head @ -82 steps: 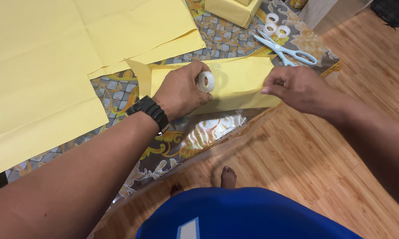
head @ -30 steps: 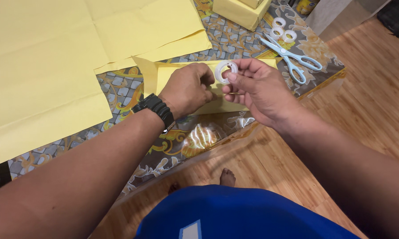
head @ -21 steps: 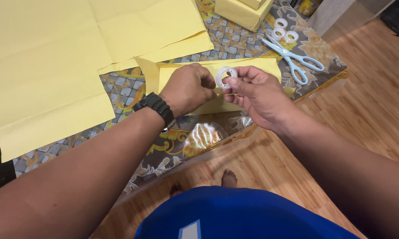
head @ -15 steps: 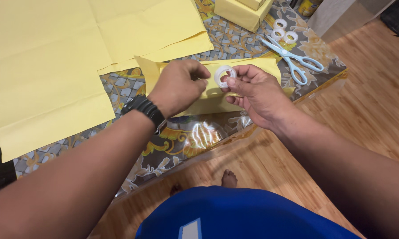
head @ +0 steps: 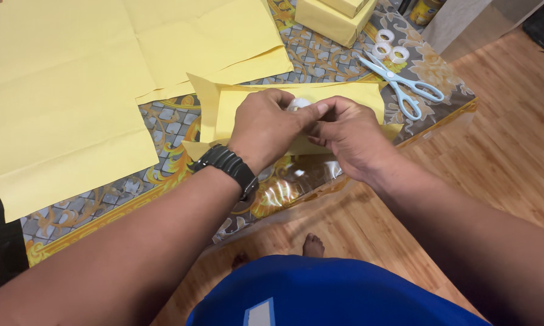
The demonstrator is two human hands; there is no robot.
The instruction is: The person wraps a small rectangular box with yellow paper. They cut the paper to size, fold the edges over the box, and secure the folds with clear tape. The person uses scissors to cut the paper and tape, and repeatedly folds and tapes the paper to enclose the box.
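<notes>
**Both hands on tape roll**

Left hand (head: 266,124) and right hand (head: 344,130) meet fingertip to fingertip, pinched around small white tape roll (head: 297,104), mostly hidden, above folded yellow paper (head: 356,96). Probably picking the tape end. Scissors (head: 399,81) right of paper.

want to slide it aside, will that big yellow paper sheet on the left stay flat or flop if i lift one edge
The big yellow paper sheet would likely flop: it looks thin and shows fold creases. It probably slides easily on the glossy table cover, and seems light enough to drift.
</notes>
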